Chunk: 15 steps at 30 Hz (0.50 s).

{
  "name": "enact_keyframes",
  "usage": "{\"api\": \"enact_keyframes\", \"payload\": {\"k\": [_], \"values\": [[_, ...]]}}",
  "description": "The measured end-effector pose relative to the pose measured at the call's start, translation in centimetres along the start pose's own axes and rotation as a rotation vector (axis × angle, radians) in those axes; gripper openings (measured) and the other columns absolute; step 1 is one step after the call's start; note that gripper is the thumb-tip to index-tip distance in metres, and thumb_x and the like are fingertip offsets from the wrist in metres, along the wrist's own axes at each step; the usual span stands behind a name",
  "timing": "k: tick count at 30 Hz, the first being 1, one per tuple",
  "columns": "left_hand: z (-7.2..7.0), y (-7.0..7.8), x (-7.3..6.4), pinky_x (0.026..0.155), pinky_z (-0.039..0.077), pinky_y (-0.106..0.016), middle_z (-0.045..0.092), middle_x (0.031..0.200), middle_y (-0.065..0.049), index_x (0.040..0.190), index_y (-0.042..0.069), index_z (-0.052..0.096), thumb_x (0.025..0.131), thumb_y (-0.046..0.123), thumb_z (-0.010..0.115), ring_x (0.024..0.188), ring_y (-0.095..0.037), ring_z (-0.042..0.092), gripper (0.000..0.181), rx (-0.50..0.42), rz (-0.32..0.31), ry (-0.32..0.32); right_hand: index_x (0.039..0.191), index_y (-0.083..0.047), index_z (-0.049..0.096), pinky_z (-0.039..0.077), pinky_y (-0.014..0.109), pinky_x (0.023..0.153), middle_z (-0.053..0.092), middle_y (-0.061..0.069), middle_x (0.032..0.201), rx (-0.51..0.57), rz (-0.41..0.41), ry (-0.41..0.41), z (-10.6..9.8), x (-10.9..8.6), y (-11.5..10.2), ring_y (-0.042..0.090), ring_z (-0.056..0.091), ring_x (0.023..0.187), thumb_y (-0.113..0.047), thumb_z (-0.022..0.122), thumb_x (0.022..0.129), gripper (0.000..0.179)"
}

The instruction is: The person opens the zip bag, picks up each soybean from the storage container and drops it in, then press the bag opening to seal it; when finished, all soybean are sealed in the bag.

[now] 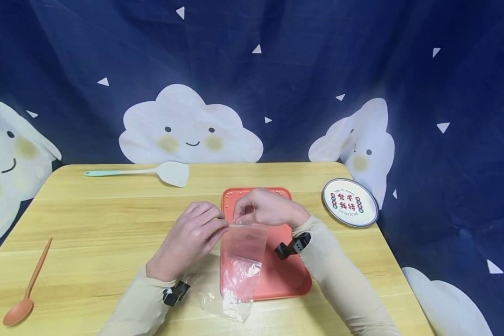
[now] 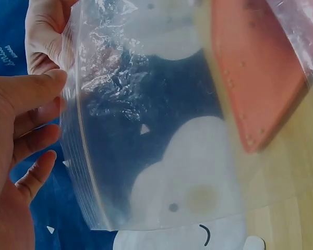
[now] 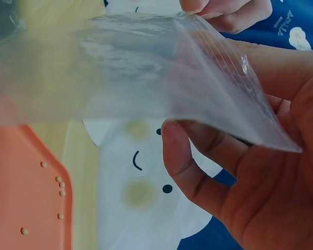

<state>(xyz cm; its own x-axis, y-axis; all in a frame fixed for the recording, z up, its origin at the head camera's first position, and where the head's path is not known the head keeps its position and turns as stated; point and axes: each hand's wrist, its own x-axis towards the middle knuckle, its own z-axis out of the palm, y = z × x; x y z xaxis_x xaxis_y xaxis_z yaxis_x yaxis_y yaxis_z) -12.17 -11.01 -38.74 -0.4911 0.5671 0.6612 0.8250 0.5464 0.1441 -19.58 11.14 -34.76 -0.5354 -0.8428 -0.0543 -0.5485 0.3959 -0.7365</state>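
One clear zip bag (image 1: 243,263) held between both hands, hanging on their near side, partly over a red tray (image 1: 287,280). Left hand (image 1: 195,233) pinches the zip edge; right hand (image 1: 270,207) pinches it just beside. Small pale grains (image 3: 61,185) on the tray, beyond the right hand. Round plate (image 1: 350,203) right of that hand; spatula (image 1: 172,173) beyond the left; orange spoon (image 1: 20,310) well left.

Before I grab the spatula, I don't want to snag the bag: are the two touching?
No, the spatula lies near the far edge of the table, clearly apart from the bag at the left hand.
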Motion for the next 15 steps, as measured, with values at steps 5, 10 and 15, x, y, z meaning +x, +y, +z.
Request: {"api": "enact_keyframes", "payload": {"k": [5, 10, 15], "values": [[0.19, -0.11, -0.2, 0.08, 0.049, -0.034, 0.062, 0.092, 0.0, 0.093, 0.006, 0.072, 0.084, 0.01, 0.074, 0.09, -0.02, 0.057, 0.01, 0.008, 0.003, -0.022, 0.085, -0.013, 0.072, 0.053, 0.026, 0.063, 0.064, -0.009, 0.073, -0.007, -0.003, 0.009, 0.06, 0.05, 0.08, 0.009, 0.059, 0.067, -0.004, 0.07, 0.089, 0.01], [0.42, -0.04, -0.24, 0.081, 0.049, -0.036, 0.063, 0.093, -0.002, 0.094, 0.005, 0.072, 0.084, 0.008, 0.073, 0.09, -0.021, 0.057, 0.01, 0.03, 0.007, -0.019, 0.084, -0.014, 0.073, 0.053, 0.026, 0.062, 0.063, -0.009, 0.072, 0.007, -0.005, 0.016, 0.03, -0.02, 0.39, 0.01, 0.058, 0.067, -0.004, 0.07, 0.089, 0.012], [0.75, 0.35, -0.09, 0.084, 0.049, -0.039, 0.063, 0.091, -0.003, 0.092, 0.004, 0.07, 0.087, 0.003, 0.062, 0.09, -0.024, 0.057, 0.01, 0.066, 0.019, -0.004, 0.081, -0.015, 0.072, 0.052, 0.027, 0.059, 0.062, -0.008, 0.069, 0.002, -0.005, 0.043, 0.07, 0.2, 0.84, 0.011, 0.057, 0.065, -0.002, 0.069, 0.088, 0.015]]}}
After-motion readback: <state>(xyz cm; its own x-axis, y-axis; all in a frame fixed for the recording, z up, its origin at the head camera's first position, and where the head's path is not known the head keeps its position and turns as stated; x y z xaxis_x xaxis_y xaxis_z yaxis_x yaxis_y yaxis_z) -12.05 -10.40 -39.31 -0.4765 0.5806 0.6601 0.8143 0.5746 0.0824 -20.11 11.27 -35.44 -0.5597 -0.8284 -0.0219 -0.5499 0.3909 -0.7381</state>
